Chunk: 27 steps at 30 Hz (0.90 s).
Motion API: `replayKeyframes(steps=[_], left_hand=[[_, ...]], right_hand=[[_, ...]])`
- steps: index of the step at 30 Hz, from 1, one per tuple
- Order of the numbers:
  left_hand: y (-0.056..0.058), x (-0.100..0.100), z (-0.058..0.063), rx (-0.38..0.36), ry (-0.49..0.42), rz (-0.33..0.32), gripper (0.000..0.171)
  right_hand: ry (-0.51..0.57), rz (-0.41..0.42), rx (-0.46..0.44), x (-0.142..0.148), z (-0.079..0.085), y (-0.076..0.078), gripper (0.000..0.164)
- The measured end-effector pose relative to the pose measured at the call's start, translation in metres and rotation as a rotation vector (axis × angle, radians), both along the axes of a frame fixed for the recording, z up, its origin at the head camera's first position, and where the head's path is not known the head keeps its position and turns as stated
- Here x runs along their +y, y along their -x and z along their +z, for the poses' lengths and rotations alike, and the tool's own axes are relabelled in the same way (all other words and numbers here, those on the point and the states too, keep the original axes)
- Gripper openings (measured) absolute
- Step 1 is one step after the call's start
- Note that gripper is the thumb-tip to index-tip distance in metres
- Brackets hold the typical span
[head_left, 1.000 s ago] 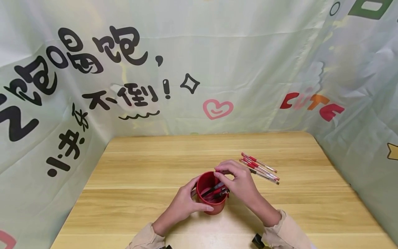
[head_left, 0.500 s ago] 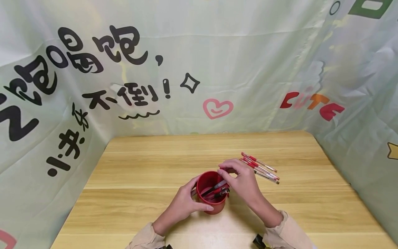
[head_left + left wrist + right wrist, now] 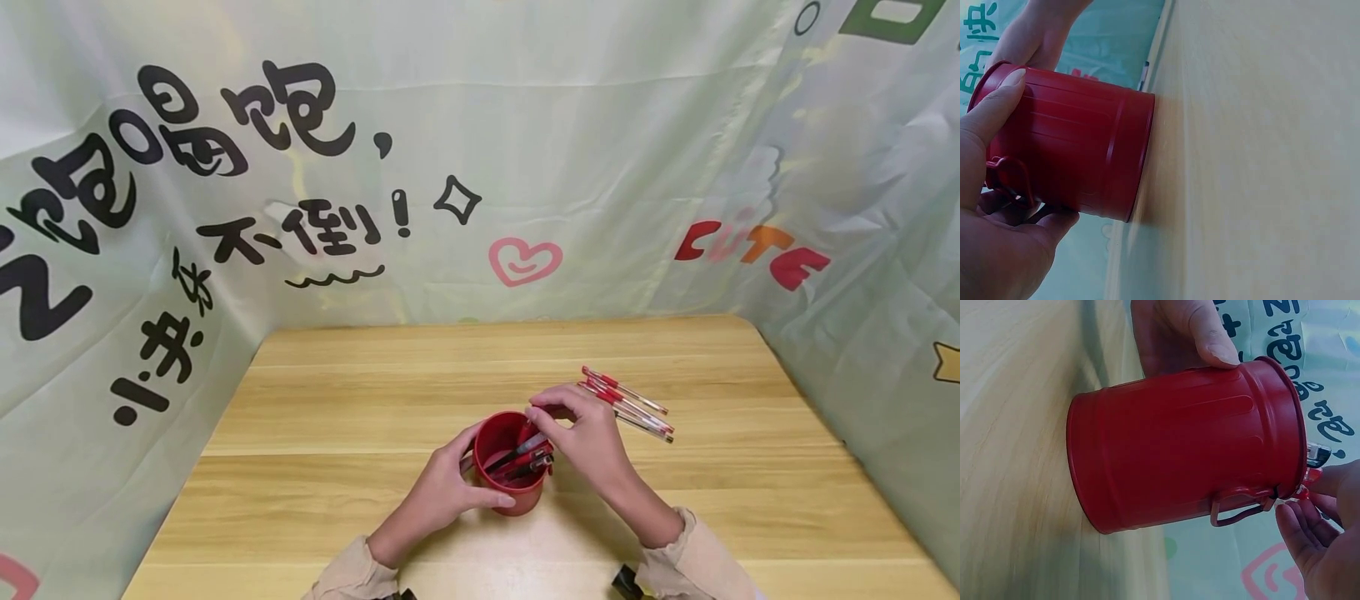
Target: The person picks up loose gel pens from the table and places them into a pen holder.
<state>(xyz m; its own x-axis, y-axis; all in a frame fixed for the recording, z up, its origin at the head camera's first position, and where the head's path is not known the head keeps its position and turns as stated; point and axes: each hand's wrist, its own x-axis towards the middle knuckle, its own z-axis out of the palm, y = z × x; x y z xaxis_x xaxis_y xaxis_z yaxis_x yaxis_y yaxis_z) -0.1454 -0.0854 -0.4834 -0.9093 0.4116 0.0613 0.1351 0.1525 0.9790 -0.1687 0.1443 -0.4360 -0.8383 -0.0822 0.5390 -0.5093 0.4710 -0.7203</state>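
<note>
A small red metal bucket (image 3: 517, 503) with small side handles stands upright on the table. My left hand (image 3: 444, 492) grips it from the left, thumb on the near side. The left wrist view shows the thumb over the wall of the bucket (image 3: 1079, 137). Several red and black pens (image 3: 534, 463) lean inside against the right rim. My right hand (image 3: 588, 437) is at the far right rim, thumb and fingers pinching a red pen (image 3: 527, 431) whose lower part is in the bucket. The bucket (image 3: 1179, 450) hides most of the pens in the right wrist view.
Several loose pens (image 3: 633, 409), red-gripped and one dark, lie on the wooden table (image 3: 337, 400) behind and right of the right hand. Printed fabric walls (image 3: 600, 167) enclose the table at the back and sides.
My right hand has shifted slightly right, away from the bucket's opening, over the past second; more of the red pen shows at the rim. The left hand and bucket stay put.
</note>
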Motion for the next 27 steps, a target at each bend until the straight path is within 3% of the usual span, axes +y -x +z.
replayKeyframes(steps=[11,17,24,27], left_hand=[[0.0,-0.001,-0.002,0.003,-0.002,0.002,0.096],[0.0,-0.001,-0.002,0.003,-0.002,0.001,0.096],[0.0,-0.001,-0.002,0.002,-0.012,0.0,0.097],[0.0,-0.001,-0.002,-0.001,-0.012,0.0,0.097]], right_hand=[[-0.03,-0.054,-0.008,0.017,0.001,0.012,0.009],[-0.108,-0.094,-0.028,0.032,0.001,0.024,0.013],[-0.262,-0.141,0.024,0.054,0.0,0.043,0.015],[-0.303,-0.159,-0.004,0.063,0.001,0.049,0.016]])
